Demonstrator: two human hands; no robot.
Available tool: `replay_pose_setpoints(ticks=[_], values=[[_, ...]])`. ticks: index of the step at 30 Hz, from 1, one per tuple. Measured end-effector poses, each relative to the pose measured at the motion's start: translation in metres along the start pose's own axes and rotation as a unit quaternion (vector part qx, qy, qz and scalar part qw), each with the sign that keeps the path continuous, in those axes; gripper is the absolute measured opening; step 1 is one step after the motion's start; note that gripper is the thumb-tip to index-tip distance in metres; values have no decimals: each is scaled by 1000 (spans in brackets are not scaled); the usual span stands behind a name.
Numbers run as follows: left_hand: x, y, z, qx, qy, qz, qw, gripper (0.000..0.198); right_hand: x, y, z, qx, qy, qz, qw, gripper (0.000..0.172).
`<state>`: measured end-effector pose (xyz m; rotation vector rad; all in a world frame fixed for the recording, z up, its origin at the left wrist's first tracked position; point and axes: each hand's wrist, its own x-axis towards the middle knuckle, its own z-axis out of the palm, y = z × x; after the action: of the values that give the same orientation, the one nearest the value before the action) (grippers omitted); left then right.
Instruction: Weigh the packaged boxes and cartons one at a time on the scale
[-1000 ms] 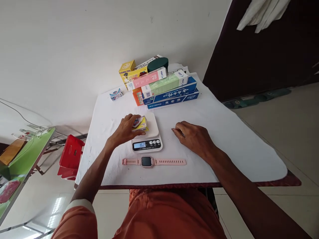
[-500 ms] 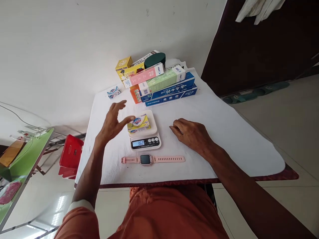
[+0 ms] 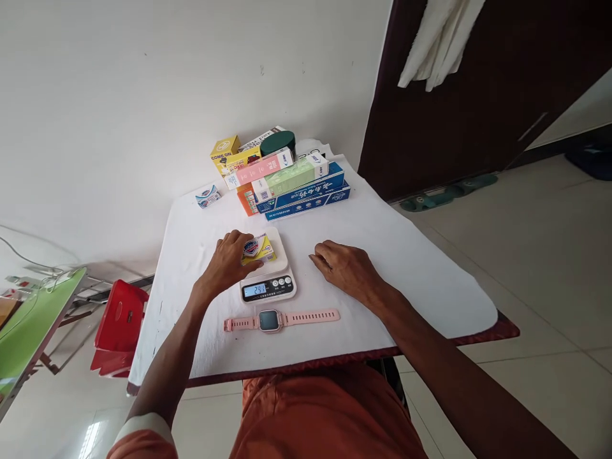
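Head view: left hand (image 3: 228, 262) fingers (image 3: 233, 241) pinch the soap box (image 3: 259, 249) on the scale (image 3: 268, 285); right hand (image 3: 347, 268) lies flat.

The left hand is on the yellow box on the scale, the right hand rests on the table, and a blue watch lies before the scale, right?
Not quite. In the head view the watch is pink, not blue. The left hand is on the yellow box on the scale, and the right hand rests on the table.

Yellow soap box (image 3: 259, 249), white scale (image 3: 268, 278), pink watch (image 3: 281, 319).
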<state>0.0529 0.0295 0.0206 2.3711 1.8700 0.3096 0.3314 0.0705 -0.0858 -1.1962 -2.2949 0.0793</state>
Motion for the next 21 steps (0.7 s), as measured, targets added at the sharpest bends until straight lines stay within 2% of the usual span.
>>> replay_pose_setpoints(ticks=[4, 7, 11, 14, 18, 21], values=[[24, 14, -4, -22, 32, 32, 999, 47, 0, -1, -2, -5, 5, -4, 1000, 31], [60, 37, 2, -6, 49, 77, 996, 51, 0, -2, -2, -7, 11, -12, 1000, 29], [115, 75, 26, 55, -4, 94, 994, 47, -2, -4, 2, -21, 22, -42, 999, 29], [142, 100, 47, 92, -41, 88, 991, 48, -5, -3, 5, -34, 63, -73, 995, 31], [146, 109, 64, 111, -32, 109, 987, 41, -7, 1, 6, -38, 125, -109, 985, 35], [131, 96, 58, 78, 6, 154, 985, 44, -6, 3, 5, -44, 156, -130, 978, 36]])
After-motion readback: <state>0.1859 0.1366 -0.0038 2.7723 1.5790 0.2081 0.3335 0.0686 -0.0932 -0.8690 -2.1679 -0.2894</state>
